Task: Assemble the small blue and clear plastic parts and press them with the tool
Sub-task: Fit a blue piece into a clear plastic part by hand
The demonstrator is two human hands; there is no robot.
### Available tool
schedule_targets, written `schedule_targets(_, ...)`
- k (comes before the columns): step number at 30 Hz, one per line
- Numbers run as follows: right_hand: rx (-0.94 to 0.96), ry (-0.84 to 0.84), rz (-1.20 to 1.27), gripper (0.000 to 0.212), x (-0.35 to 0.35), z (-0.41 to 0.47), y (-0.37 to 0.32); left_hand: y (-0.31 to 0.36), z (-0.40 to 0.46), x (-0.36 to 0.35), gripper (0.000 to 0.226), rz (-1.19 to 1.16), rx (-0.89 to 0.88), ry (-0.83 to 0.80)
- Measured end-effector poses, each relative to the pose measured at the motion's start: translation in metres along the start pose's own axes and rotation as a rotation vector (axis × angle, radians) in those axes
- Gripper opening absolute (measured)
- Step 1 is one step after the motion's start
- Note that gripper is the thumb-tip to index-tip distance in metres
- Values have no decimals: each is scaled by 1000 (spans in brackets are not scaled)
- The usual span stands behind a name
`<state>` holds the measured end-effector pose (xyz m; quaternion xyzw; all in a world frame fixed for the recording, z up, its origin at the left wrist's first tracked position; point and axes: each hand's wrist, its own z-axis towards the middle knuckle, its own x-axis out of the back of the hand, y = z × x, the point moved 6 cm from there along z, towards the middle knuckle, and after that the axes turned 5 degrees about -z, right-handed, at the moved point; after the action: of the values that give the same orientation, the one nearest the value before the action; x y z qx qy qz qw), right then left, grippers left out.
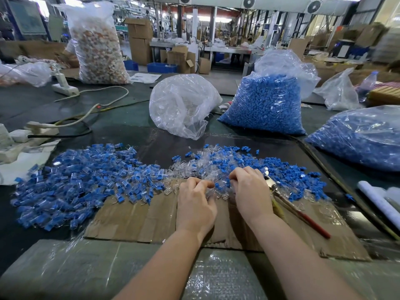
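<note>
My left hand (195, 204) has its fingers curled, pinching a small clear plastic part at the edge of the loose pile. My right hand (251, 187) is curled over the loose blue and clear parts (233, 163); a blue piece (217, 185) shows just off its fingertips, and whether it holds one is hidden. A pressing tool with red handles (303, 215) lies on the cardboard (134, 215), just right of my right hand. A big heap of joined blue-and-clear pieces (82, 182) spreads to the left.
Behind the piles stand a clear bag of clear parts (181, 107), a bag of blue parts (266, 105) and another blue-part bag (363, 139) at the right. Power strips and cables (65, 87) lie at the left. A white roll (378, 202) sits at the right edge.
</note>
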<state>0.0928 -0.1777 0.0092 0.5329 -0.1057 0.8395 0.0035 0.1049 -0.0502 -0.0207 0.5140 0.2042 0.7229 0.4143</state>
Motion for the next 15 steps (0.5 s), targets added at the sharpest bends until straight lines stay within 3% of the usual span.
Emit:
schedule_targets(5, -28, 89, 118, 41, 6, -26, 3, -1, -2, 1, 29, 90, 57, -10)
schedule_targets(10, -52, 69, 179, 34, -1, -38, 3, 2, -3, 0, 32, 23, 31, -25)
schedule_targets(15, -53, 136, 250, 22, -1, -44, 2, 5, -2, 0, 16, -67, -7, -11)
